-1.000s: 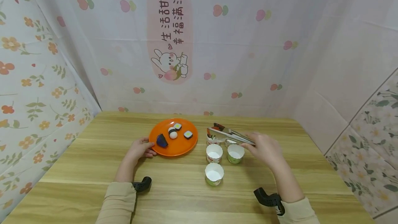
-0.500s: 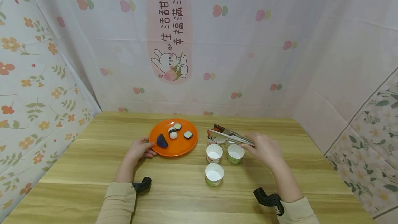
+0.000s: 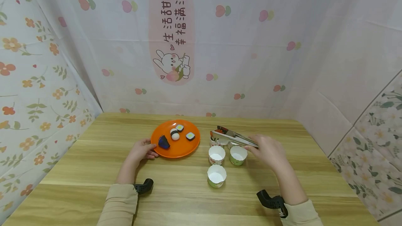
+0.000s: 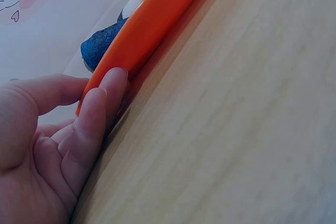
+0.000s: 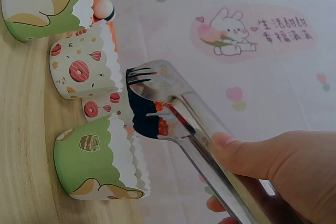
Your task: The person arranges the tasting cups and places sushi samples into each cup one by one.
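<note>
In the head view, my left hand (image 3: 140, 150) pinches the near-left rim of an orange plate (image 3: 176, 152). On the plate lie a dark blue wrapped piece (image 3: 163, 142), a white piece with a black band (image 3: 175, 135) and two square sushi rolls (image 3: 190, 136). My right hand (image 3: 268, 149) grips metal tongs (image 5: 195, 124), their tips over a back paper cup (image 3: 216, 143). A dark piece with orange-red roe-like beads (image 5: 163, 126) shows at the tong tips in the right wrist view; one tip has fork-like prongs.
Near the tongs stand more white-lined paper cups: a green one (image 3: 237, 156) below my right hand, a red-patterned one (image 3: 216, 156) left of it, and another green one (image 3: 216, 177) nearer me. A printed curtain (image 3: 251, 62) hangs behind the wooden table (image 3: 176, 198).
The tong tips have dipped slightly toward the back cup, with the red-beaded piece at them. My left hand and the plate have stayed in place.
</note>
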Available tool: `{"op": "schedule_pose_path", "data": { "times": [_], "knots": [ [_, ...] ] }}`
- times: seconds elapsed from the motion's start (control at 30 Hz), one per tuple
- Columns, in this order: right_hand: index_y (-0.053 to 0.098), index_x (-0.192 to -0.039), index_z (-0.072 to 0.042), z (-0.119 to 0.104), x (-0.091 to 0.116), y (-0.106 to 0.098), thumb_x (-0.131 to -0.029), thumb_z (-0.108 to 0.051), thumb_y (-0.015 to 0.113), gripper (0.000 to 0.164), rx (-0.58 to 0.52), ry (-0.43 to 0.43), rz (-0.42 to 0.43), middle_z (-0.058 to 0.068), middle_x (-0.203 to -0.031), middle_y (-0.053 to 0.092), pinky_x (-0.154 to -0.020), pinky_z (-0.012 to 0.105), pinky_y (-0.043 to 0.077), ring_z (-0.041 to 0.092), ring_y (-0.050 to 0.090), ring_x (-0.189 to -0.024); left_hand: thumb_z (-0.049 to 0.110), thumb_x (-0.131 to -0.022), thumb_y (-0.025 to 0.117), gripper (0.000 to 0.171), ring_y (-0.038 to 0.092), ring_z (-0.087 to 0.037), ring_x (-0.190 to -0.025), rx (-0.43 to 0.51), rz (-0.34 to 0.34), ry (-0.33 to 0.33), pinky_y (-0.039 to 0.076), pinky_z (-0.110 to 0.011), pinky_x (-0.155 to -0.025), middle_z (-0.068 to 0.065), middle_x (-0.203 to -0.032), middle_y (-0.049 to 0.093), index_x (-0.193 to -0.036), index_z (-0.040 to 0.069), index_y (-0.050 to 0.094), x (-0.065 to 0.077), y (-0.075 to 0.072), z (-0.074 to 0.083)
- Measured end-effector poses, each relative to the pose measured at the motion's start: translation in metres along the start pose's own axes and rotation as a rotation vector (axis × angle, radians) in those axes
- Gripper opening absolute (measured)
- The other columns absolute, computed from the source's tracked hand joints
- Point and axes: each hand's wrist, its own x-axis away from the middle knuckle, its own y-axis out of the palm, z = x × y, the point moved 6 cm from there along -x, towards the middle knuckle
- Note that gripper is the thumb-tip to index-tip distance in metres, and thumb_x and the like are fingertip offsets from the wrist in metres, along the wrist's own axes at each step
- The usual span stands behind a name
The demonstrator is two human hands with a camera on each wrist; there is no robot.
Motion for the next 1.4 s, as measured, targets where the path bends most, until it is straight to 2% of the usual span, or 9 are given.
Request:
{"op": "schedule_pose_path", "data": {
  "times": [0.2,0.43,0.83,1.2,1.4],
  "knots": [
    [0.069,-0.114,-0.006,-0.0001,-0.0001,0.0,-0.084,-0.032,0.074,0.04,0.016,-0.007,0.002,0.012,-0.101,0.069,-0.045,0.032,0.038,0.016,0.055,-0.062,0.009,-0.099,0.052,0.052,0.067,-0.018,-0.062,0.0,0.003,-0.003,0.056,-0.026,-0.058,-0.012,-0.082,0.066,-0.14,-0.013,0.03,0.0015,0.0003,0.0013],
    [0.069,-0.116,-0.005,0.0003,0.0001,0.0001,-0.084,-0.033,0.074,0.043,0.027,-0.011,0.01,0.014,-0.105,0.068,-0.047,0.037,0.044,0.025,0.064,-0.073,0.009,-0.098,0.053,0.052,0.067,-0.018,-0.062,-0.002,0.013,-0.01,0.056,-0.026,-0.058,-0.013,-0.082,0.066,-0.141,-0.012,0.03,0.0006,0.0,0.0005],
    [0.068,-0.117,-0.008,-0.0014,0.0003,0.0003,-0.084,-0.033,0.074,0.042,0.015,-0.003,-0.013,0.013,-0.107,0.068,-0.05,0.041,0.048,0.031,0.066,-0.081,0.009,-0.098,0.054,0.055,0.067,-0.018,-0.062,0.014,0.008,-0.001,0.056,-0.026,-0.058,-0.013,-0.083,0.066,-0.142,-0.012,0.028,0.0,-0.0003,-0.0007],
    [0.065,-0.123,-0.007,-0.0045,-0.0007,0.004,-0.085,-0.034,0.073,0.048,0.027,0.009,-0.021,0.016,-0.113,0.066,-0.054,0.044,0.05,0.035,0.065,-0.088,0.008,-0.098,0.054,0.056,0.067,-0.018,-0.062,0.019,0.016,-0.004,0.056,-0.026,-0.058,-0.014,-0.084,0.066,-0.142,-0.013,0.027,-0.0005,-0.0007,-0.0016],
    [0.063,-0.126,-0.006,-0.006,-0.0016,0.0067,-0.086,-0.037,0.071,0.051,0.024,0.019,-0.023,0.018,-0.12,0.063,-0.061,0.049,0.052,0.038,0.063,-0.098,0.008,-0.098,0.052,0.054,0.066,-0.018,-0.062,0.01,0.009,0.001,0.056,-0.025,-0.058,-0.013,-0.083,0.066,-0.141,-0.014,0.027,-0.0003,-0.0002,-0.001]
  ]
}}
